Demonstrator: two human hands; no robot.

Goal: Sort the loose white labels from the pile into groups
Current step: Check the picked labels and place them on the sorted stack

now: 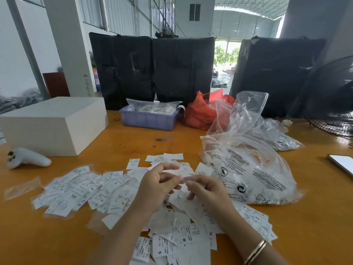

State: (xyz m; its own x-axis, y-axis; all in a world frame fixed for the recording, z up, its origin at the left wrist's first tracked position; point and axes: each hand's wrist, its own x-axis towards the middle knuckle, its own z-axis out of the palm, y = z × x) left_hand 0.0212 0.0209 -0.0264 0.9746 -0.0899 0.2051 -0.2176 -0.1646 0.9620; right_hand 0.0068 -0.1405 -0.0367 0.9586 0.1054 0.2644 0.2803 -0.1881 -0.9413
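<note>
Loose white labels printed with sizes lie on the orange wooden table (133,142). One spread (86,190) fans out to the left, a denser pile (181,232) lies in front of me, and a few labels (168,158) sit just beyond my hands. My left hand (160,180) and my right hand (206,190) meet fingertip to fingertip over the pile. Both have curled fingers and seem to pinch one small white label (180,191) between them; motion blur hides the exact grip. Further labels (254,217) lie by my right forearm.
A printed clear plastic bag (248,169) lies right of my hands, with more clear bags behind it. A white box (53,125) and a white controller (26,157) are at the left. Behind stand a lavender tray (149,119), a red bag (202,111), a fan (334,104) and a phone (342,163).
</note>
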